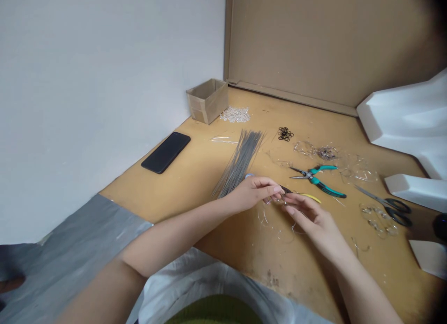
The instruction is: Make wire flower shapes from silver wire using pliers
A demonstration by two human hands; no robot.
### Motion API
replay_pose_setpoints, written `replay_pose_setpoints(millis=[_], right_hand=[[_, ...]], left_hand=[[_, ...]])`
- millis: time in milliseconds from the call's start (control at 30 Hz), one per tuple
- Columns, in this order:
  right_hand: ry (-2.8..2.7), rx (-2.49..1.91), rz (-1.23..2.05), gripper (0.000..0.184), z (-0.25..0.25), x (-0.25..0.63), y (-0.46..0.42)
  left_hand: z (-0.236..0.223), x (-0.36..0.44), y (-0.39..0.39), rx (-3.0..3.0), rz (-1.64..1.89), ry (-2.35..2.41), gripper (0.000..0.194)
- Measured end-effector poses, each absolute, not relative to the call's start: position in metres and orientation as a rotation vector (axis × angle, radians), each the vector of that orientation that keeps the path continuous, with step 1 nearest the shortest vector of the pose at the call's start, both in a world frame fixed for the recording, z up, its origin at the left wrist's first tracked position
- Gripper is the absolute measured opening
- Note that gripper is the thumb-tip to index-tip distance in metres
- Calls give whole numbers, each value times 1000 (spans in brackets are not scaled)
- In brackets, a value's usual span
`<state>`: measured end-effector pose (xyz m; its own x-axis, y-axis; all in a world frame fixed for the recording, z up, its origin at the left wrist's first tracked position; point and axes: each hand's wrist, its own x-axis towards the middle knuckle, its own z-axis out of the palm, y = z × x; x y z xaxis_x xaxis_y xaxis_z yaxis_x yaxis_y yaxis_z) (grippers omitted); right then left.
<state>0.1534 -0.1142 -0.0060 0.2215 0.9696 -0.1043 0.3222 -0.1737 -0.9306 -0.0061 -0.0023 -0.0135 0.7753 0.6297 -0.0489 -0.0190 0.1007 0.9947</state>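
Note:
My left hand [254, 192] and my right hand [311, 216] meet over the table's near part, fingertips almost touching. Both are closed in a pinch on a thin wire piece [283, 200], whose exact shape is too small to make out. Loops of fine wire [264, 217] show below the fingers. Just behind my hands lies a tool with a yellow handle [310, 197], partly hidden by them. A bundle of straight grey wires [240, 163] lies beyond my left hand. Pliers with teal handles [316, 177] rest open beyond my right hand.
A black phone [166, 152] lies at the left edge, near a small cardboard box [207, 101] and clear beads [235, 114]. Black rings [285, 133], tangled wire pieces [326, 152], scissors [391, 206] and looped wire pieces [379, 220] spread rightward. White foam [398, 114] borders the right.

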Motion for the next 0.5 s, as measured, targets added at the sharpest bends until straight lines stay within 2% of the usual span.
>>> replay_pose_setpoints(millis=[133,333,500], right_hand=[[-1161,-1579,1190,43,-7,154,-113],[-1145,-1431,1000,40,-17,156,-115],[-1183,-1471,961,39,-20,156,-117]], left_hand=[[-13,-6,-5,1456,537,521,26],[-9,-6,-5,1558,542,568,23],[-10,-6,-5,1530,553,567,23]])
